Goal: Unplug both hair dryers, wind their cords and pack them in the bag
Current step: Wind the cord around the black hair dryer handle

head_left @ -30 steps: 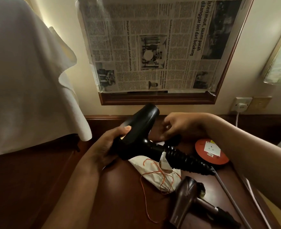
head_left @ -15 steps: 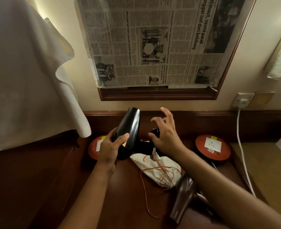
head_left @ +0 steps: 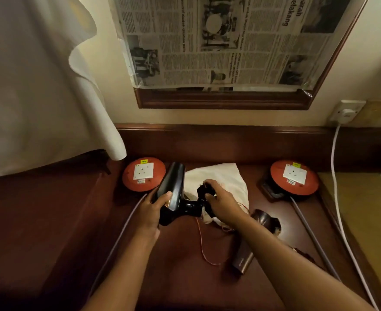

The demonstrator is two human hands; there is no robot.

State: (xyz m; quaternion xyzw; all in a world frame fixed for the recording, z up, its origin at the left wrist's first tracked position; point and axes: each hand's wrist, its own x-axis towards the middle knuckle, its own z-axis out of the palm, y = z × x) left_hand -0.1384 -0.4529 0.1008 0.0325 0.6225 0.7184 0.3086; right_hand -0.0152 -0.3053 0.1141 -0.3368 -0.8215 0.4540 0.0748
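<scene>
A dark red-brown wooden desk point(head_left: 50, 221) fills the lower view, with two forearms reaching in over its near edge. There are two hair dryers. The brown hair dryer point(head_left: 248, 252) lies flat on the desk nearer than the white drawstring bag point(head_left: 221, 180), partly hidden under the right forearm. The black hair dryer point(head_left: 174, 194) is held up at the bag's left edge — the left hand point(head_left: 151, 209) curls round its barrel, and the right hand point(head_left: 221, 203) grips the handle end, over the bag. The bag's orange string point(head_left: 202, 243) trails toward the viewer. Two red round socket reels point(head_left: 143, 177) point(head_left: 294, 177) flank the bag, each with a grey cable running nearward. Bare desk lies left of the bag, under a hanging white cloth point(head_left: 39, 86). Beyond the bag rise a wooden ledge, a cream wall with a newspaper-covered frame point(head_left: 225, 41) and — far right — a wall socket point(head_left: 346, 111) with a white cord.
</scene>
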